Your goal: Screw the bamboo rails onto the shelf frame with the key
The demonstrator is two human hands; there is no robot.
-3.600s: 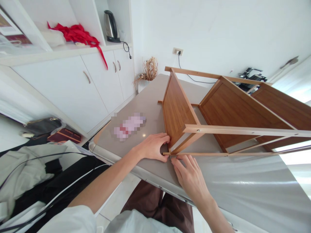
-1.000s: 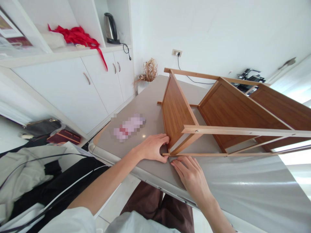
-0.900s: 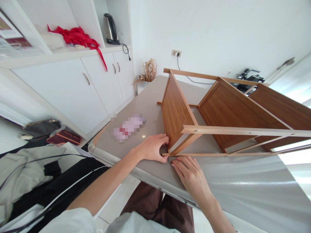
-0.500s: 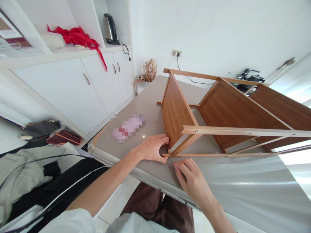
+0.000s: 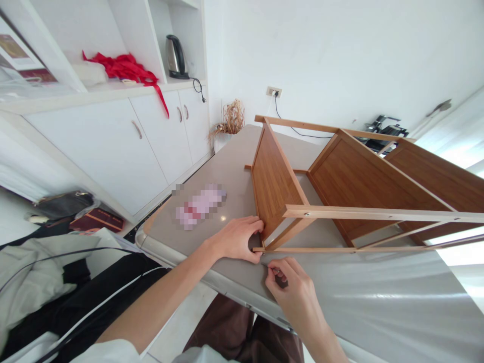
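A wooden shelf rack (image 5: 278,186) lies on its side on the table, its brown panels standing upright between light wooden rails. My left hand (image 5: 240,238) grips its near left corner, with fingertips against the end panel and the thumb at the end of the lower rail (image 5: 310,249). Just right of that thumb, my right hand (image 5: 293,285) is closed in a pinch beside the rail end. A small dark tip shows at its fingertips, too small to name. Screw heads show on the upper near rail (image 5: 348,212).
A blurred pink and red item (image 5: 200,204) lies on the grey table (image 5: 227,166) to the left. Beyond are white cabinets (image 5: 102,146) with a kettle (image 5: 176,58) and red ribbon (image 5: 124,68). A black appliance (image 5: 381,128) stands behind the rack. Clothes (image 5: 34,272) are heaped at lower left.
My right hand has moved slightly left, closer to the rail end, and its fingers have curled into a tighter pinch. My left hand keeps its hold. The view has tilted slightly upward.
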